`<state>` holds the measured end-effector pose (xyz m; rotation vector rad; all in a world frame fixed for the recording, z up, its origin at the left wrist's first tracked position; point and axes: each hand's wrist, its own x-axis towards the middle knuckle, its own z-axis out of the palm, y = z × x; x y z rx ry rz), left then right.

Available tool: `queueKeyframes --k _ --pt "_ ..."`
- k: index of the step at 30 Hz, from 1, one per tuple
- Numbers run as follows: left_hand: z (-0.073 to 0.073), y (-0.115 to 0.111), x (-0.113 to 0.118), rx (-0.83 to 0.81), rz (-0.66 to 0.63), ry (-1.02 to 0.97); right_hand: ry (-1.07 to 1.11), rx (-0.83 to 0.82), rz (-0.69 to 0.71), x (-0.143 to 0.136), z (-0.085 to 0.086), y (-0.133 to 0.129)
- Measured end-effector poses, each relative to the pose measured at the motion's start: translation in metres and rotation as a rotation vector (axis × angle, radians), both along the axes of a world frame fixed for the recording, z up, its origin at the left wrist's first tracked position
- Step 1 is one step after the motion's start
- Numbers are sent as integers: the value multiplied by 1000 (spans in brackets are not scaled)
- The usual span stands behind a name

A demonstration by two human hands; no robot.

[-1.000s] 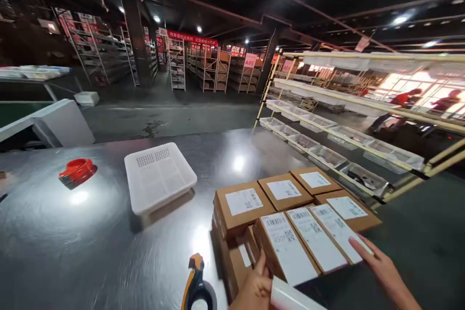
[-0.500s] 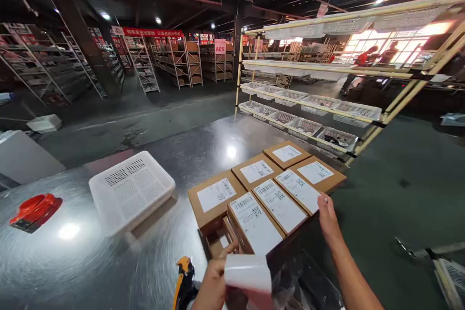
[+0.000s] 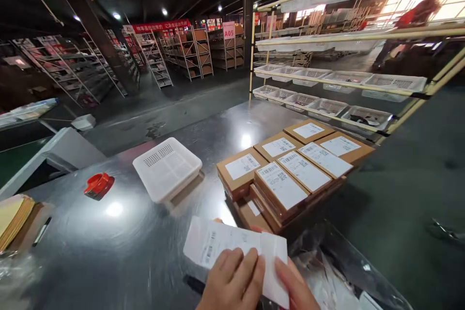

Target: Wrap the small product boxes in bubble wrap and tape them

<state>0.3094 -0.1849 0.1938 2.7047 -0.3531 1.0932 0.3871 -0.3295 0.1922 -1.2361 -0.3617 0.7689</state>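
A white label sheet [image 3: 203, 240] with printed barcodes lies between my two hands at the bottom centre. My left hand [image 3: 236, 281] rests over the sheet with its fingers curled on it. At the sheet's right end, my right hand [image 3: 296, 283] grips the paper with the thumb on top. Just beyond them, small brown boxes [image 3: 235, 185] with white labels are stacked close together on the metal table [image 3: 119, 252]. Beneath my left hand a dark object is mostly hidden.
An upturned white basket [image 3: 167, 169] and a red tape dispenser [image 3: 99, 185] are on the table. Brown envelopes [image 3: 14, 223] and a pen [image 3: 41, 231] sit at far left. Clear plastic bags [image 3: 337, 271] lie lower right. A rack of baskets [image 3: 345, 80] stands behind; a person in red is beyond.
My right hand has left the labelled boxes and moved down left to the sheet. My left hand now lies over the sheet, which shows its printed side. The view has swung left.
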Motion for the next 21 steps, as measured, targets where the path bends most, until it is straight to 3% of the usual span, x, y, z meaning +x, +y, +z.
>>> queueKeyframes --k 2,5,8,10,12,14,16,19,21 --pt "10 7 -23 -4 -73 69 159 2 -1 -11 8 -1" --pt "35 32 -54 -185 -110 223 335 46 71 -38 16 -4" --pt "52 57 -73 -373 -93 602 241 37 181 -74 15 0" --pt "51 68 -84 -512 -102 910 102 -42 175 -97 11 7" --pt "42 76 -96 -616 -98 1063 -64 -161 78 -116 9 16" --pt "30 83 -108 -580 -91 1047 -220 -303 -23 -132 9 22" --pt "22 88 -117 -426 -62 1000 -327 -425 -103 -147 12 23" --pt "21 90 -126 -219 -31 1017 -459 -553 -175 -166 19 21" --pt "26 88 -130 -176 -68 1018 -624 -616 -133 -174 22 22"
